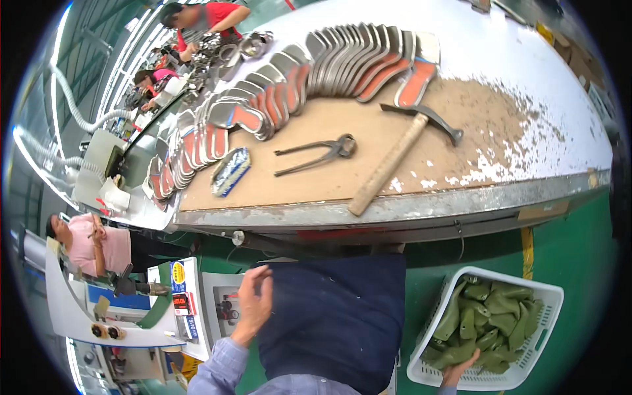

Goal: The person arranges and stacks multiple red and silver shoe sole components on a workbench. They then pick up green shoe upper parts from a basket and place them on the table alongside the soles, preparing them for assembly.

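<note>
My right hand (463,368) reaches into a white plastic basket (558,309) at the lower right. Its fingers are closed on the side of a green shoe last (451,354), one of several heaped there; part of the grip is hidden. My left hand (255,304) hovers over the left edge of my dark apron (332,316), empty, with loosely bent fingers apart. On the bench lie a wooden-handled hammer (390,163) and metal pincers (320,154), both out of my hands. Behind them curves a long row of overlapping insole-shaped pieces (249,118), grey with orange-red parts.
The workbench (487,197) has a metal front edge and a brown board strewn with scraps. A blue-and-white packet (230,172) lies on it. A machine (108,329) with small boxes (182,299) stands at my left. Several people work beyond, one in red (224,16).
</note>
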Demonstrator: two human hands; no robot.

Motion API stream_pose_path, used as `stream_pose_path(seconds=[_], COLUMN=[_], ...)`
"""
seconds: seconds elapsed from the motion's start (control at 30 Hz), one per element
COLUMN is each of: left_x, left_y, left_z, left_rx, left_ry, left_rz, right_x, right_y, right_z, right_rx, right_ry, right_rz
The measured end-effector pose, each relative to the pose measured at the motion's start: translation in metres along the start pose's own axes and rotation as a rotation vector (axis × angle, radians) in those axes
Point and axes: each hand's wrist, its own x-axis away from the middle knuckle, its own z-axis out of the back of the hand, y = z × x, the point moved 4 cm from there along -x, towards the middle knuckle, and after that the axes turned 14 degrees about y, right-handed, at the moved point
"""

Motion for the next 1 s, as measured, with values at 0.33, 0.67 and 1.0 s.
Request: stream_pose_path(seconds=[0.33,0.67,1.0], left_x=[-0.24,-0.37,-0.428], left_y=[0.01,-0.063,-0.074], left_z=[-0.057,-0.053,-0.041], left_rx=[0.2,-0.665,-0.548], left_ry=[0.267,0.114,0.069], left_rz=[-0.127,-0.163,0.312], right_x=[0.138,0.195,0.18], right_y=[0.013,0.123,0.152], right_z=[-0.219,-0.293,-0.293], right_rx=[0.016,0.301,0.531], right_ry=[-0.446,-0.389,-0.444], right_rz=[-0.047,-0.056,-0.142])
